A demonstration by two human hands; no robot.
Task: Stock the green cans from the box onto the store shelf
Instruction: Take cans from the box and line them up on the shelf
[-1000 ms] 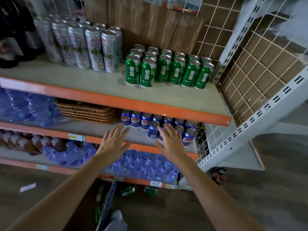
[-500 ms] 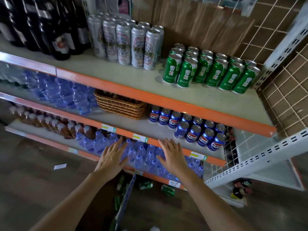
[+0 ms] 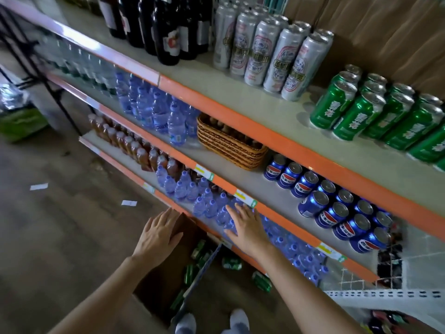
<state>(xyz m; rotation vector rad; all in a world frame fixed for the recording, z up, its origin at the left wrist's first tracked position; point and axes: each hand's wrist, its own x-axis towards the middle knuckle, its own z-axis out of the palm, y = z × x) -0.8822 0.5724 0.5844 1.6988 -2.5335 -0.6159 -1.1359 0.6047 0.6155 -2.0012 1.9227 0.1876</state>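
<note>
Several green cans (image 3: 375, 112) stand in rows at the right end of the top shelf (image 3: 240, 97). On the floor below, an open cardboard box (image 3: 168, 280) holds more green cans (image 3: 199, 251) lying on their sides. Two loose green cans (image 3: 261, 280) lie on the floor beside it. My left hand (image 3: 159, 233) hovers flat over the box's far flap, fingers straight, holding nothing. My right hand (image 3: 245, 227) is spread flat in front of the lowest shelf's water bottles, also empty.
Tall silver cans (image 3: 272, 54) and dark bottles (image 3: 168, 27) stand left of the green cans. Blue cola cans (image 3: 337, 203), a wicker basket (image 3: 228, 143) and water bottles (image 3: 154, 109) fill the middle shelf. My shoes (image 3: 212, 321) are by the box.
Both empty hands have dropped from the middle shelf's height down toward the box on the floor. My view has swung left and down, bringing the box further into sight.
</note>
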